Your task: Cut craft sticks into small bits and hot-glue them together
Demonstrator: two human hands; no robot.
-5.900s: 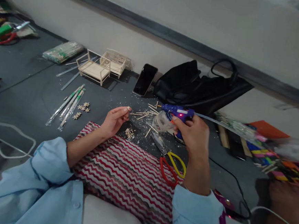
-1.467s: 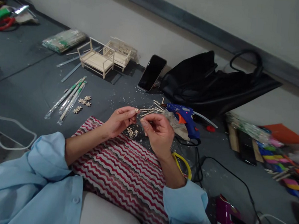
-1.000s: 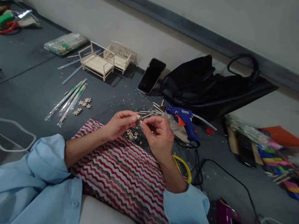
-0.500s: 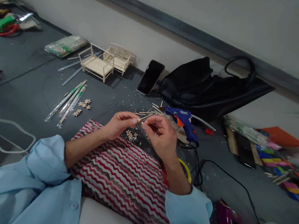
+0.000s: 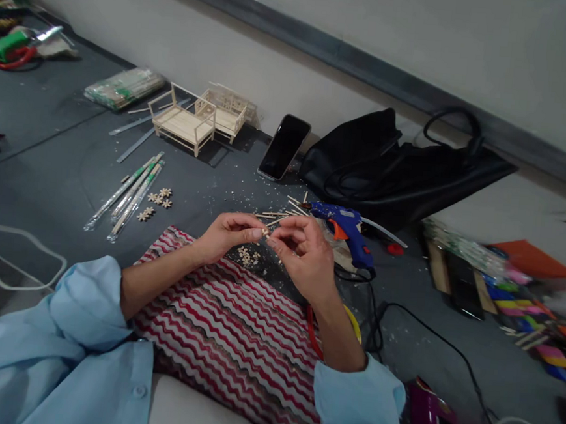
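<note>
A small pale wooden piece is pinched between the thumb and forefinger of my left hand. Fingertips of my right hand close on its other side, and they hide part of its shape. Just below the hands lies a pile of tiny wooden bits. Thin wooden sticks lie behind my fingers, some partly covered by them. A blue hot glue gun with an orange trigger rests to the right of my right hand. Flower-shaped wooden pieces sit left of my left hand.
Two miniature wooden benches stand near the wall. A phone leans beside a black bag. Wrapped stick packs lie at left. A striped cloth covers the front edge, and a black cord runs at right.
My hands stay almost in place; the fingertips shift slightly around the small wooden piece. The right forearm has moved a little. Nothing else has visibly moved on the table.
</note>
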